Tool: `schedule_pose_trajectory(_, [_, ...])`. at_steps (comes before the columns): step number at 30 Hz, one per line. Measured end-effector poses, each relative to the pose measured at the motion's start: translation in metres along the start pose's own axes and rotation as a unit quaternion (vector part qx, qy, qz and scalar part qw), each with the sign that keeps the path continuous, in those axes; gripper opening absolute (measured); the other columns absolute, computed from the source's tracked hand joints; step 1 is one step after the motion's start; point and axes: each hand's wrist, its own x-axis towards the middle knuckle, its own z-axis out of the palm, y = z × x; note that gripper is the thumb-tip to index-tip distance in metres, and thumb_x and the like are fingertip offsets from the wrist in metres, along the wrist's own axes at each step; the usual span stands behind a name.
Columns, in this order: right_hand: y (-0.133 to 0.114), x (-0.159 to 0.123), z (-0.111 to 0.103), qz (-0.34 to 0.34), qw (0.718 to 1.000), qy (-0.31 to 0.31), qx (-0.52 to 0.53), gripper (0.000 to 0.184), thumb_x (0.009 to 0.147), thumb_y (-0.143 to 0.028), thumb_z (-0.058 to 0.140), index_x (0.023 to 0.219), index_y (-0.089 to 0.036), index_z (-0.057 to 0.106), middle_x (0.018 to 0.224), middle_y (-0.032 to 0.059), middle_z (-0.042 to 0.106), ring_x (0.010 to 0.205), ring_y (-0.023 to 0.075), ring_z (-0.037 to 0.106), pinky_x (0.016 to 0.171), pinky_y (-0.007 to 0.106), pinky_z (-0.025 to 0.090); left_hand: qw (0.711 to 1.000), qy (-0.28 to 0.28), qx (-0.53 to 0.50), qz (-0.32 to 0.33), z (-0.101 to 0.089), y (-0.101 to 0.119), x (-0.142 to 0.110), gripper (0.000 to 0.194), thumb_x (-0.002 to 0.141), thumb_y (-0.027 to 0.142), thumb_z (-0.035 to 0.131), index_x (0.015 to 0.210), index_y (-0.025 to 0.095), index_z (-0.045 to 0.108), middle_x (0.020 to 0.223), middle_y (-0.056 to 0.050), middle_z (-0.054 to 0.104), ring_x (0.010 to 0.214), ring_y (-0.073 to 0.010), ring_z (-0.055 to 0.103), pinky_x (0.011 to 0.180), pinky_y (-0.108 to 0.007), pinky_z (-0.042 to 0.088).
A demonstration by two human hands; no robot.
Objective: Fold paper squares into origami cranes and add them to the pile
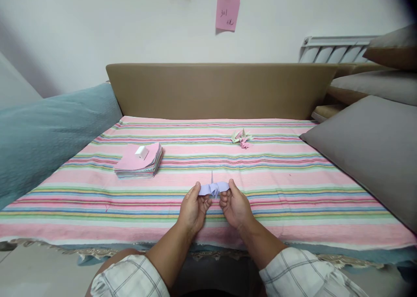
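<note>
Between my two hands is a lilac origami crane (214, 189), its wings spread out to either side and one thin point sticking up at the back. My left hand (194, 206) pinches the left wing between thumb and fingers. On the other side, my right hand (236, 205) grips the right wing tip the same way. The crane is held above the striped cloth (182, 166), near its front part. Fingertips behind and under the paper are partly hidden.
A stack of coloured paper (140, 160) with a small white block (141, 152) on top lies to the left. Several folded paper cranes (243, 138) sit farther back, right of centre. Grey cushions (365, 145) line the right side; a blue-covered armrest (58, 132) the left.
</note>
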Motion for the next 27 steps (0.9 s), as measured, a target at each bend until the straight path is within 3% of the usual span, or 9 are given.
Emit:
schedule_pose_trajectory(6, [-0.008, 0.005, -0.001, -0.014, 0.999, 0.006, 0.034, 0.029, 0.069, -0.036, 0.072, 0.065, -0.018, 0.05, 0.05, -0.0078, 0.046, 0.04, 0.0035, 0.042, 0.034, 0.012, 0.032, 0.999, -0.01, 0.028, -0.02, -0.003, 0.0, 0.001, 0.028, 0.066, 0.033, 0.074, 0.075, 0.014, 0.055, 0.061, 0.002, 0.057, 0.051, -0.0079, 0.054, 0.05, -0.021, 0.05])
schedule_pose_trajectory(13, [-0.021, 0.009, 0.0, -0.015, 0.999, 0.033, 0.034, 0.024, 0.08, -0.035, 0.061, 0.068, -0.018, 0.049, 0.05, -0.0074, 0.045, 0.039, 0.0039, 0.043, 0.033, 0.012, 0.033, 0.996, -0.061, 0.068, -0.003, -0.006, -0.001, 0.0, 0.034, 0.068, 0.036, 0.072, 0.062, 0.015, 0.045, 0.058, 0.004, 0.051, 0.052, -0.0058, 0.05, 0.051, -0.019, 0.048])
schedule_pose_trajectory(20, [-0.023, 0.009, -0.002, -0.023, 0.999, 0.03, -0.038, 0.026, 0.077, -0.036, 0.065, 0.066, -0.017, 0.05, 0.049, -0.0066, 0.047, 0.039, 0.0042, 0.043, 0.033, 0.012, 0.034, 0.996, -0.043, 0.083, 0.007, -0.009, 0.001, 0.002, 0.046, 0.067, 0.058, 0.063, 0.063, 0.016, 0.045, 0.06, 0.002, 0.053, 0.054, -0.0101, 0.054, 0.052, -0.025, 0.051])
schedule_pose_trajectory(27, [-0.022, 0.01, -0.004, -0.014, 0.998, 0.021, -0.064, 0.029, 0.071, -0.042, 0.069, 0.066, -0.018, 0.052, 0.051, -0.0064, 0.048, 0.04, 0.0048, 0.044, 0.033, 0.014, 0.034, 0.994, -0.021, 0.104, 0.007, -0.008, 0.002, 0.001, 0.036, 0.067, 0.042, 0.07, 0.061, 0.015, 0.048, 0.055, 0.002, 0.055, 0.052, -0.0101, 0.056, 0.053, -0.024, 0.051])
